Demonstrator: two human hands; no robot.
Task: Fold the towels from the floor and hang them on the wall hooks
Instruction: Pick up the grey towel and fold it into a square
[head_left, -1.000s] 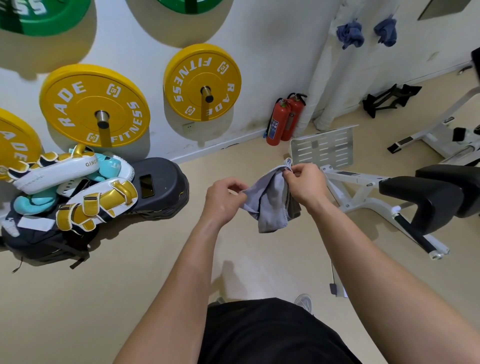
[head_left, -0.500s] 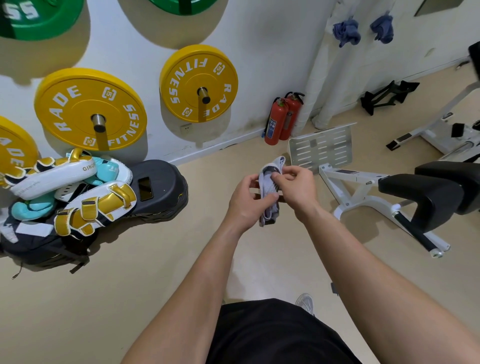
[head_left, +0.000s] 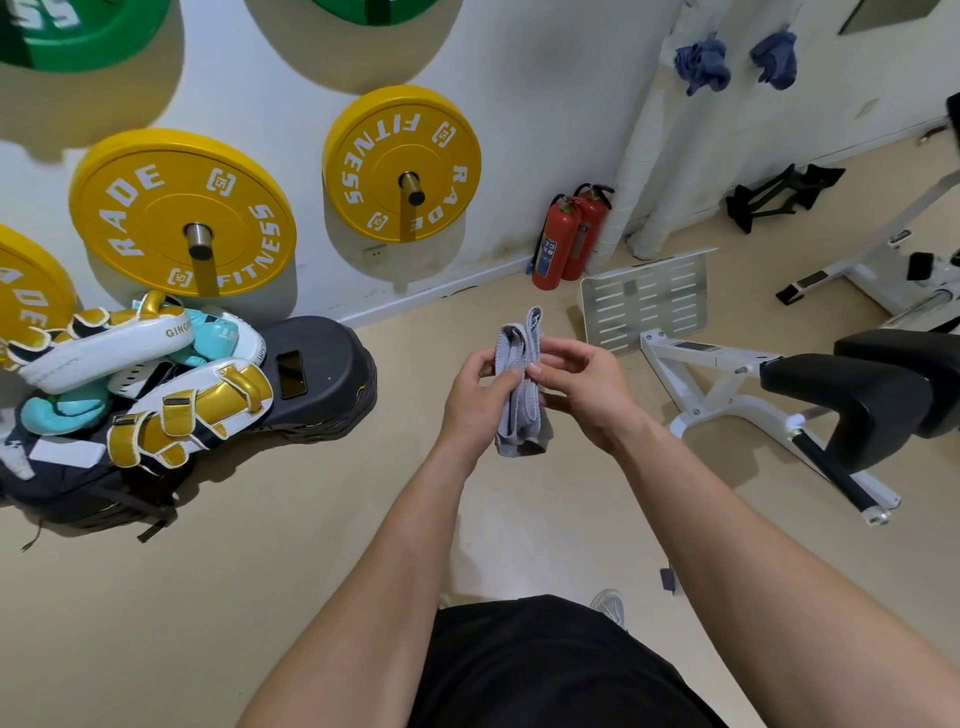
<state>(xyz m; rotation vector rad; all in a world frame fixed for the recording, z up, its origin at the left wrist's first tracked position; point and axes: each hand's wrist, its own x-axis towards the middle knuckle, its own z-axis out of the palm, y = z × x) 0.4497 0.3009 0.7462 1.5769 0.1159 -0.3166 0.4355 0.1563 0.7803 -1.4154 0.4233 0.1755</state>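
Note:
A small grey towel (head_left: 519, 395) is folded into a narrow upright strip at chest height. My left hand (head_left: 478, 400) grips it from the left, thumb across its front. My right hand (head_left: 587, 384) is on its right side, thumb and fingertips pinching the upper part. Two blue towels (head_left: 702, 65) (head_left: 774, 58) hang bunched on the wall at the top right; the hooks under them are hidden.
Yellow weight plates (head_left: 182, 213) hang on the white wall. Boxing pads (head_left: 156, 379) and a dark step (head_left: 322, 374) lie at the left. Two red fire extinguishers (head_left: 563, 241) stand by the wall. A white bench frame (head_left: 727, 379) with black padding is at the right.
The towel was spread between my two hands, then brought together; now it is a narrow folded strip held upright between both hands.

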